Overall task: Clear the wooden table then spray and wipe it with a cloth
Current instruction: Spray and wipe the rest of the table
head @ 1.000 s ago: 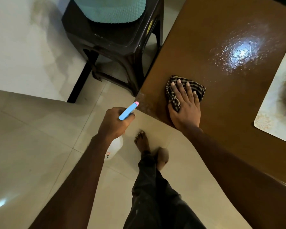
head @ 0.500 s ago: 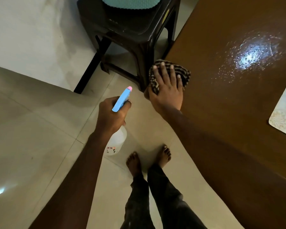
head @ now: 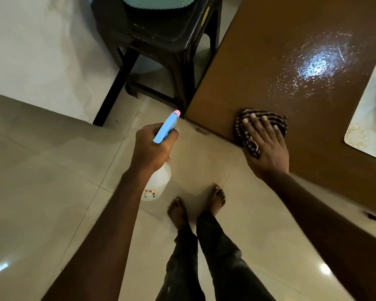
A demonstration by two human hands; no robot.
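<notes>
The brown wooden table (head: 258, 68) fills the upper right, with a wet shiny patch (head: 315, 66) on its top. My right hand (head: 267, 144) presses flat on a dark striped cloth (head: 251, 144) at the table's near edge, close to the corner. My left hand (head: 154, 146) holds a white spray bottle (head: 157, 183) with a blue and pink trigger head (head: 166, 127) over the floor, left of the table corner.
A dark plastic stool (head: 161, 35) carrying a teal object (head: 159, 2) stands just left of the table. A pale placemat (head: 369, 118) lies at the right edge of the table. My bare feet (head: 195, 205) stand on the tiled floor (head: 41, 192).
My right hand slid the cloth from the table's corner back along the near edge, further onto the top. The left hand with the bottle stayed about where it was.
</notes>
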